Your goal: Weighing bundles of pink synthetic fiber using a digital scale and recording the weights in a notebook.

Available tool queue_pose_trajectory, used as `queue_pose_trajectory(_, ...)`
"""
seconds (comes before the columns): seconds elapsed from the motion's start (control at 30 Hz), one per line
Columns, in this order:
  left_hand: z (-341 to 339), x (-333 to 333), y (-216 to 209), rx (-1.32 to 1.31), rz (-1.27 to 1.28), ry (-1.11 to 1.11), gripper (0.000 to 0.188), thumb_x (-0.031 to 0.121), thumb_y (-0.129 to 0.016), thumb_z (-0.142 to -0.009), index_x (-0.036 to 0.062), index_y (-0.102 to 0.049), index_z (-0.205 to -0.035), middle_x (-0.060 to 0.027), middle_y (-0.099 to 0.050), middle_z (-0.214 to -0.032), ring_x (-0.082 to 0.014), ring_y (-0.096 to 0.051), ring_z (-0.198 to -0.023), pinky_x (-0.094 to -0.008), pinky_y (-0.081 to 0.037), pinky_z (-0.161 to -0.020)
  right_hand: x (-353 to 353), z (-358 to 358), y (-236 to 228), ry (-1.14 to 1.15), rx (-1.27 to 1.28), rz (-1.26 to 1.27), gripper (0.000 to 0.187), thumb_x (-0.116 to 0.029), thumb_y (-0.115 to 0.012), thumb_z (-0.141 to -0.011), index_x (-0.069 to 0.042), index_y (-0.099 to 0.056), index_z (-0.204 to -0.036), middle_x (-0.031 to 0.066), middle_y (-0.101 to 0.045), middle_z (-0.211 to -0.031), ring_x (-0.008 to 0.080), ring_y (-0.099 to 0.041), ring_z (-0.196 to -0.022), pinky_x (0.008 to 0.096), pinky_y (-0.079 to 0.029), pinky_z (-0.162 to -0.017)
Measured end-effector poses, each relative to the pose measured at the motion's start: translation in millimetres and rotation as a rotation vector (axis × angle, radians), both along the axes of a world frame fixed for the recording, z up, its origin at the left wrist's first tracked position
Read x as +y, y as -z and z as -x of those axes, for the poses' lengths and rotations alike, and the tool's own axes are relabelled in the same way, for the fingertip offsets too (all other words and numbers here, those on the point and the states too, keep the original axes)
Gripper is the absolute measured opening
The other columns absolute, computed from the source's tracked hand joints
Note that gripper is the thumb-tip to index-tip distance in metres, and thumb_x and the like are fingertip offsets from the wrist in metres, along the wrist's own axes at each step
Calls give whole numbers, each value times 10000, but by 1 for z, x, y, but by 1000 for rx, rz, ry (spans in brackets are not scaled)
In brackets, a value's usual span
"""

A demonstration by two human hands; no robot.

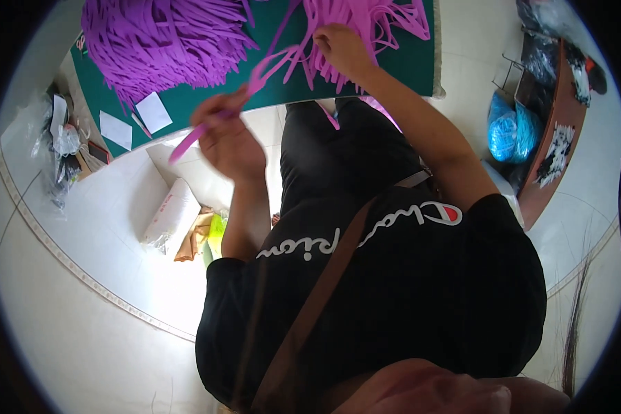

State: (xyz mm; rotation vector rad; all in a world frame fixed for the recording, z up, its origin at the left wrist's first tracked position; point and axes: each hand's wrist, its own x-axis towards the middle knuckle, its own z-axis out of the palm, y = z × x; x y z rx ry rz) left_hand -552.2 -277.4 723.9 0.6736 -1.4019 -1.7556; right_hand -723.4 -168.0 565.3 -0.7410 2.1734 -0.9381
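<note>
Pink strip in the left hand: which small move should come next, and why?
Probably the left hand should draw the pink strip gently clear: one end pokes out beyond that hand, while the rest runs toward the pink strip pile by the right hand.

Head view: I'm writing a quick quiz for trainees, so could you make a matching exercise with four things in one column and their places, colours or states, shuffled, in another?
Things
1. Left hand
2. Purple pile
3. Cards
4. Blue bags

Places, colours or states
A. White, flat on the green table
B. Off the table, toward the picture's right
C. Holding a strip
D. Heaped left of the pink pile

Pairs: 1-C, 2-D, 3-A, 4-B
</note>
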Motion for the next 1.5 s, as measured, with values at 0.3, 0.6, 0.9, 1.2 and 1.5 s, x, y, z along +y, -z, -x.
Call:
queue_pose_trajectory(0.3,-48,-52,-8,29,-583,-32,331,343,-402,-968,52,-555,-1002,23,-350,-658,-65,-276,-514,-227,-227,-464,-41,11,41,-705,843,231,213,-127,-633,-704,-78,-624,-911,75,-599,-960,260,-546,-938,353,-426,-856)
queue_pose_trajectory(0.6,-9,-18,81,-73,-1109,239,372,194,-523,-918,-9,-466,-1225,40,-452,-738,-61,-369,-610,-218,-308,-567,-23,-35,-69,-23,-323,319,116,-97,-625,-825,-23,-620,-914,67,-638,-857,192,-604,-820,300,-442,-770)
queue_pose_trajectory(0.9,9,-53,41,-300,-95,-26,363,306,-377,-983,37,-538,-801,-45,-572,-914,-85,-454,-761,-208,-346,-680,-20,-22,-30,181,378,307,140,-53,-601,-805,-26,-604,-942,101,-606,-929,278,-569,-916,348,-449,-807)
queue_pose_trajectory(1.2,-24,-105,-61,272,284,-87,364,284,-268,-982,60,-549,-926,-126,-631,-830,-349,-634,-888,-568,-269,-1043,-30,-50,50,-664,506,26,373,-61,-551,-722,-89,-573,-1094,89,-517,-1069,286,-495,-1026,386,-408,-877)
queue_pose_trajectory(1.5,-49,-102,-88,315,-542,291,313,282,-366,-981,97,-416,-1228,19,-332,-689,-84,-273,-563,-229,-254,-541,-32,-62,48,-754,704,193,260,-142,-628,-722,-75,-585,-969,94,-486,-1054,267,-494,-969,371,-409,-850)
